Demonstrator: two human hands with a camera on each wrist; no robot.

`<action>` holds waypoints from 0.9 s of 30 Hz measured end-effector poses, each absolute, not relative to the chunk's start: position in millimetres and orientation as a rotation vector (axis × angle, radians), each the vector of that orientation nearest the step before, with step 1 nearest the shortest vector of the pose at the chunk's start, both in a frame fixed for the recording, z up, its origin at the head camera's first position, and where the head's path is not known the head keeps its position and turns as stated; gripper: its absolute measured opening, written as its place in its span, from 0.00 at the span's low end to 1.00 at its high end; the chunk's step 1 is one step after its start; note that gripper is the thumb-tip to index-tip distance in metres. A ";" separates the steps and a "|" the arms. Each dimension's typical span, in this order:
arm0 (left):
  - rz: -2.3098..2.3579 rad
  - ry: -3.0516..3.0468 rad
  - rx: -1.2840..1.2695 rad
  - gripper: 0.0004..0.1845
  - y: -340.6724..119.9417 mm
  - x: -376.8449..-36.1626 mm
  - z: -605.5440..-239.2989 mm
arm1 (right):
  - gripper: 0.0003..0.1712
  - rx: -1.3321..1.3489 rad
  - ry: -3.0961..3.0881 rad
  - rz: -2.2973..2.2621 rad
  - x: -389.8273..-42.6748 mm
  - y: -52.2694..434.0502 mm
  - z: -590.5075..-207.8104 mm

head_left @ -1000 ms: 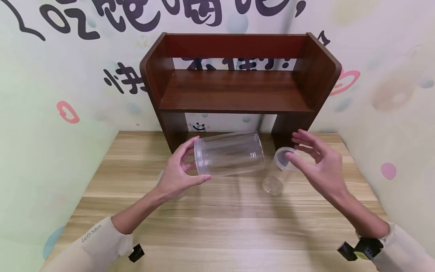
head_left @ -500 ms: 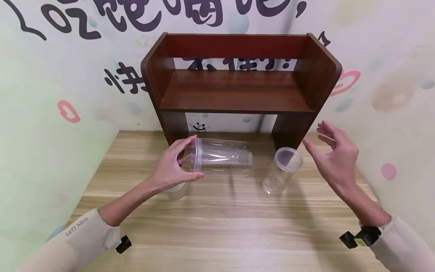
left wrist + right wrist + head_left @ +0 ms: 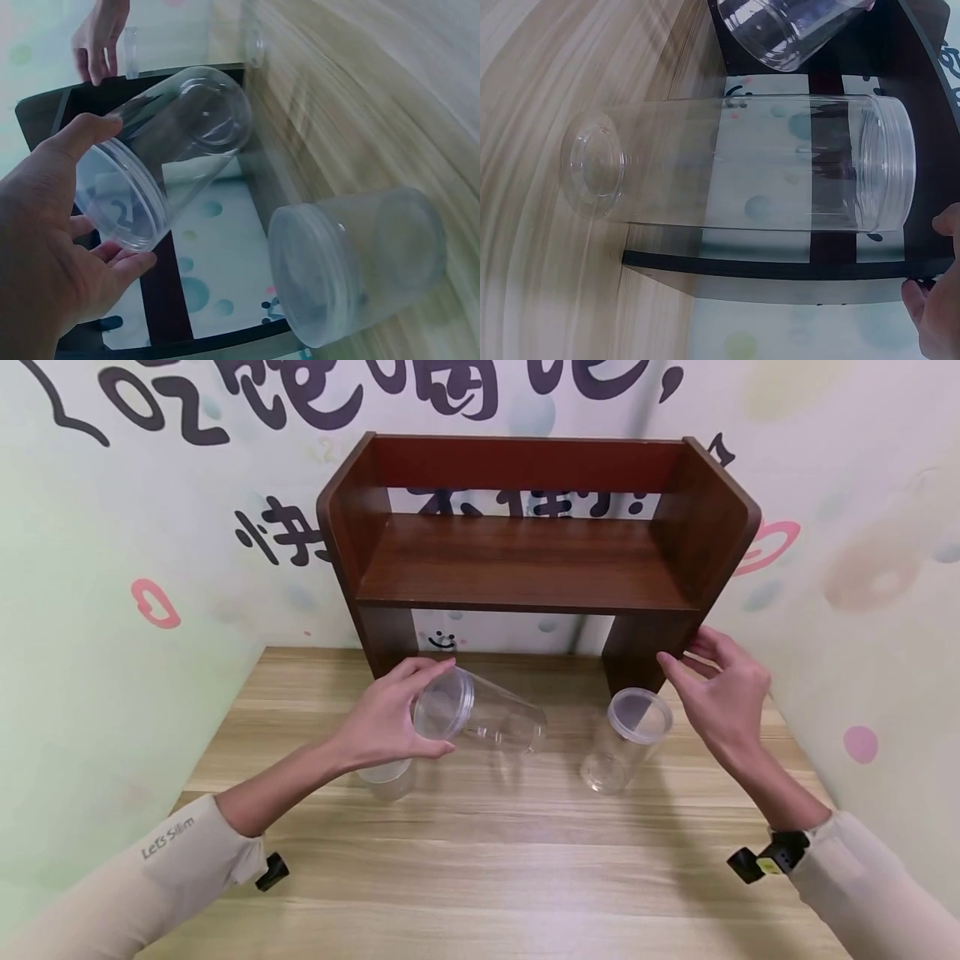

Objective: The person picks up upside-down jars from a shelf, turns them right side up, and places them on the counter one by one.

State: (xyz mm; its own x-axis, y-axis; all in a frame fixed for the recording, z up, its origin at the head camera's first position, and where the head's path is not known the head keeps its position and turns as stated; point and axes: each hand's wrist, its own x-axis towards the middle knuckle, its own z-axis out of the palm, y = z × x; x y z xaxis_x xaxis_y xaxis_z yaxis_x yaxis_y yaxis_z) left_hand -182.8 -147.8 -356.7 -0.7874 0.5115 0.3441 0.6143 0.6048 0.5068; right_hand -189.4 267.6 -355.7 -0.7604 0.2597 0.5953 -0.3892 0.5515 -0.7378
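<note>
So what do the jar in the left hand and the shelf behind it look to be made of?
Jar: clear, glossy, probably plastic; the wood grain shows straight through its wall.
Shelf: dark reddish-brown wood or wood-look laminate, smooth with a slight sheen; which of the two is unclear.

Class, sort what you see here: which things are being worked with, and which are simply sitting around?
In hand:
left hand
tilted clear jar
right hand
tall clear jar

Sitting around:
short jar
wooden shelf
table
</note>
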 end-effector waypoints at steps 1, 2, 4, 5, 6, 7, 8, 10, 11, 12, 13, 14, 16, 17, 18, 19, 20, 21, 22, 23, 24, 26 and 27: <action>-0.925 -2.678 -0.952 0.56 -146.8 -182.8 -355.6 | 0.24 0.099 -2.103 1.226 -190.1 267.2 -356.0; -0.916 -2.692 -0.963 0.56 -145.7 -182.8 -354.7 | 0.24 0.093 -2.100 1.219 -191.0 266.9 -356.3; -0.890 -2.735 -0.975 0.56 -143.3 -182.4 -353.2 | 0.23 0.088 -2.098 1.193 -192.3 266.6 -356.4; -0.873 -2.759 -0.978 0.55 -142.0 -181.9 -352.4 | 0.23 0.088 -2.096 1.182 -193.1 266.7 -356.6; -0.856 -2.784 -0.979 0.55 -140.5 -181.4 -351.7 | 0.22 0.088 -2.097 1.164 -193.9 266.9 -356.8; -0.837 -2.804 -0.982 0.55 -138.8 -181.3 -351.4 | 0.22 0.090 -2.097 1.148 -194.5 267.1 -356.8; -0.820 -2.824 -0.984 0.54 -137.0 -181.2 -351.2 | 0.21 0.092 -2.097 1.131 -195.3 267.5 -356.8; -0.779 -2.852 -0.989 0.54 -133.5 -181.1 -351.2 | 0.20 0.096 -2.100 1.098 -197.3 268.5 -357.2; -0.767 -2.859 -0.994 0.54 -131.6 -181.3 -351.4 | 0.19 0.094 -2.102 1.084 -198.2 269.1 -357.6; -0.755 -2.860 -1.003 0.53 -129.7 -181.4 -351.4 | 0.18 0.091 -2.107 1.066 -199.0 269.6 -358.0; -0.744 -2.861 -1.012 0.53 -128.0 -181.7 -351.6 | 0.18 0.088 -2.109 1.054 -199.7 270.1 -358.4; -0.732 -2.861 -1.024 0.53 -126.4 -182.0 -351.8 | 0.17 0.086 -2.112 1.041 -200.4 270.5 -358.7; -0.704 -2.855 -1.052 0.53 -123.4 -182.5 -352.3 | 0.17 0.082 -2.118 1.019 -201.2 271.1 -359.3; -0.691 -2.857 -1.066 0.53 -121.8 -182.5 -352.0 | 0.17 0.082 -2.120 1.014 -201.5 271.3 -359.5; -0.672 -2.860 -1.078 0.53 -120.4 -182.8 -352.2 | 0.17 0.082 -2.121 1.006 -201.8 271.5 -359.8; -0.656 -2.865 -1.093 0.52 -118.9 -183.1 -352.4 | 0.17 0.084 -2.120 1.002 -202.0 271.6 -359.9; -0.637 -2.869 -1.107 0.52 -117.5 -183.1 -352.4 | 0.17 0.086 -2.120 0.999 -202.2 271.7 -360.0; -0.619 -2.878 -1.117 0.51 -116.2 -183.3 -353.1 | 0.17 0.087 -2.119 0.996 -202.4 271.7 -360.1; -0.607 -2.892 -1.126 0.51 -114.9 -183.4 -353.3 | 0.17 0.089 -2.117 0.997 -202.6 271.7 -360.2; -0.596 -2.903 -1.133 0.51 -113.6 -183.4 -353.5 | 0.16 0.091 -2.115 0.999 -202.8 271.7 -360.2; -0.587 -2.907 -1.142 0.51 -112.5 -183.3 -353.7 | 0.16 0.093 -2.112 1.001 -202.9 271.6 -360.2; -0.574 -2.914 -1.158 0.51 -110.1 -183.0 -353.7 | 0.16 0.092 -2.109 1.002 -203.2 271.6 -360.0; -0.570 -2.916 -1.164 0.51 -109.1 -183.1 -353.9 | 0.16 0.092 -2.107 1.003 -203.4 271.7 -359.9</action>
